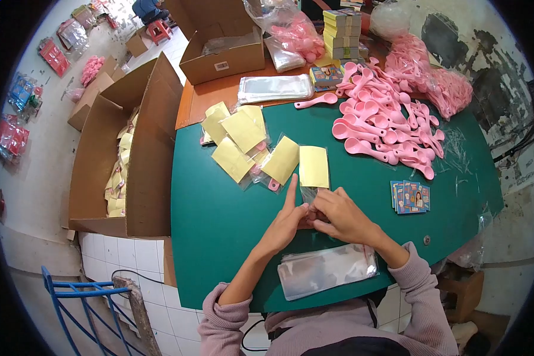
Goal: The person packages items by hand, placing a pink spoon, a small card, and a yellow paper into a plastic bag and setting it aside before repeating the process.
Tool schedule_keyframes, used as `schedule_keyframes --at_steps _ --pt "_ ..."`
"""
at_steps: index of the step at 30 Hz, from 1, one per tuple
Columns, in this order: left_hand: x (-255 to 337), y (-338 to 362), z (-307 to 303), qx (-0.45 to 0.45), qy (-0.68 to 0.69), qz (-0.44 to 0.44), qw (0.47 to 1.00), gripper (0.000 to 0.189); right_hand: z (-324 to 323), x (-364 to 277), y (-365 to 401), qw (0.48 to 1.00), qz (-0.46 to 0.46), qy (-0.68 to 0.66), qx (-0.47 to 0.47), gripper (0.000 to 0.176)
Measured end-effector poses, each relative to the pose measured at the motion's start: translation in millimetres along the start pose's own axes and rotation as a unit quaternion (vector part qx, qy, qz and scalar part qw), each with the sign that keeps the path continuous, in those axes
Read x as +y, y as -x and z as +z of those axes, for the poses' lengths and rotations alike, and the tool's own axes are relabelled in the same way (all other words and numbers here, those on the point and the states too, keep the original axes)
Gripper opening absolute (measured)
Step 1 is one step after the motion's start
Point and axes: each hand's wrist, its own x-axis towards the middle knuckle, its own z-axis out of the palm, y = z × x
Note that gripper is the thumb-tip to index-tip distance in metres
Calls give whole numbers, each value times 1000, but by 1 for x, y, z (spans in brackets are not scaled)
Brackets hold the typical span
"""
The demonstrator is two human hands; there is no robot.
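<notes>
A clear plastic bag (310, 194) lies in front of me with a yellow card (314, 167) inside its far end. My left hand (285, 224) pinches the bag's near end, its index finger pointing away along the bag. My right hand (341, 215) is closed on the same end, fingers bent and close to the left thumb. What lies under the fingers is hidden. Left of the bag is a pile of packed bags with yellow cards (242, 132); bits of pink show among them. A stack of flat clear bags (326, 273) lies nearest my body.
Pink measuring spoons (374, 118) are heaped at the back right of the green table (219, 249). Blue printed cards (410, 197) lie at right. Behind stand card stacks (342, 37) and an open box (222, 56). A large carton (148, 172) stands left, holding packed bags.
</notes>
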Motion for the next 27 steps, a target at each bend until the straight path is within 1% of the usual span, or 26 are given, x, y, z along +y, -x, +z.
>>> schedule_keyframes --at_steps 1,2,4,5,6,7,8,9,10,11,12,13,14,15,16,17,18,19,20,21,22,23,24,25,26,27 --pt "-3 -4 -2 20 2 -20 1000 69 1 -1 1 999 -29 25 -1 14" --pt "-5 -6 -3 40 4 -40 998 68 3 -2 3 999 -30 24 -1 14" --pt "-3 -4 -2 33 3 -37 999 66 5 -4 6 991 -71 111 -7 14" --pt "-1 -4 -1 24 1 -34 999 65 3 -4 7 991 -71 112 -6 14" --pt "-3 -5 0 22 0 -34 999 65 -1 -4 9 995 -75 39 -54 15" --pt "-7 -8 0 70 0 -12 998 63 -7 -3 12 991 -78 -33 -102 16" --pt "-9 -9 1 118 0 11 993 62 -18 -2 16 991 -78 -31 -100 16" --pt "-5 -8 1 116 0 13 993 62 -35 2 21 981 -37 -121 -145 17" --pt "1 -5 2 97 5 -6 995 59 -54 7 28 959 4 -210 -188 18" --pt "6 -4 1 79 9 -23 997 56 -76 17 39 954 7 -242 -174 19" --pt "7 -5 0 78 8 -21 997 56 -103 31 53 948 8 -275 -161 20" --pt "8 -5 -1 64 -2 -30 998 52 -135 48 71 953 46 -270 -130 18" --pt "7 -5 -2 50 -12 -40 998 48 -157 67 91 944 111 -309 -19 19" --pt "7 -5 -1 52 -3 -36 998 41 -186 99 108 937 165 -306 44 21" --pt "5 -5 -2 49 -2 -36 998 41 -209 119 113 929 221 -251 161 25" --pt "2 -5 -4 32 -4 -37 999 37 -224 132 118 902 273 -190 274 30" --pt "1 -8 -6 16 -7 -34 999 35 -230 139 126 903 271 -187 275 30" --pt "0 -9 -6 17 -6 -29 999 35 -232 147 132 902 383 -3 200 37" --pt "-3 -9 -7 11 -4 -34 999 33 -229 154 140 853 477 179 115 44" --pt "-3 -11 -6 7 -2 -38 999 32 -224 158 144 760 544 354 24 52" --pt "-2 -11 -4 7 1 -38 999 32 -184 131 129 865 285 369 185 61" --pt "1 -10 -2 7 -14 -43 999 31 -148 96 97 929 185 225 228 69" --pt "5 -10 0 6 -33 -48 998 31 -114 68 74 967 182 80 161 65" --pt "8 -9 3 6 -38 -50 998 31 -84 44 56 978 172 -69 92 62" --pt "10 -7 6 -2 -16 -38 999 31 -59 27 43 989 128 -62 51 57" --pt "11 -4 7 -9 5 -28 1000 32 -36 21 34 994 84 -37 61 50"
